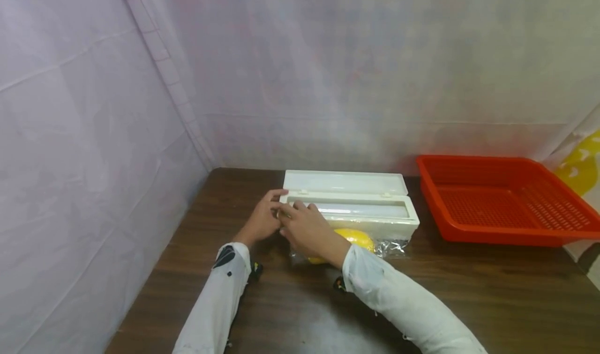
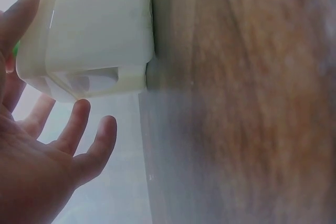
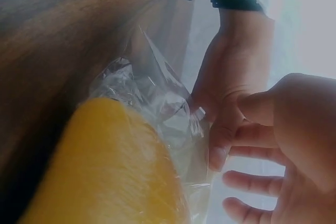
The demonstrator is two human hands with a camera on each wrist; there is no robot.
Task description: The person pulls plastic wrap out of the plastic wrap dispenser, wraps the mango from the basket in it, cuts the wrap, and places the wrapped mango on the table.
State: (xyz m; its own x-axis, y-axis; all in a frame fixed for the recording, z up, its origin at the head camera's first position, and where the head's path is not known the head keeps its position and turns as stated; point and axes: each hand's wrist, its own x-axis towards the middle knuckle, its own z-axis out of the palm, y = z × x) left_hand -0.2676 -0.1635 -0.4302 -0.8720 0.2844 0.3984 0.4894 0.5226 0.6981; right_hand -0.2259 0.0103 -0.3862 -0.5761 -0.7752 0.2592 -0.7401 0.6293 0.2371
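A white cling film dispenser (image 1: 370, 222) stands on the table with its lid (image 1: 344, 181) raised and a film roll (image 1: 356, 210) inside. In front lies a rounded yellow object (image 3: 110, 166) covered by clear film (image 3: 157, 98); its kind is not clear. At the dispenser's left end, my left hand (image 1: 263, 218) has its thumb by the front corner and its other fingers loosely spread. My right hand (image 1: 307, 230) reaches across the yellow object to that same corner, its fingers extended over the box edge near the left thumb. Whether either hand touches film there is hard to see.
An orange-red plastic basket (image 1: 511, 234) with a perforated base stands at the right of the brown wooden table (image 1: 197, 270). White sheeting (image 1: 328, 83) hangs behind the table and along its left side. A yellow patterned cloth (image 1: 581, 164) is at the far right.
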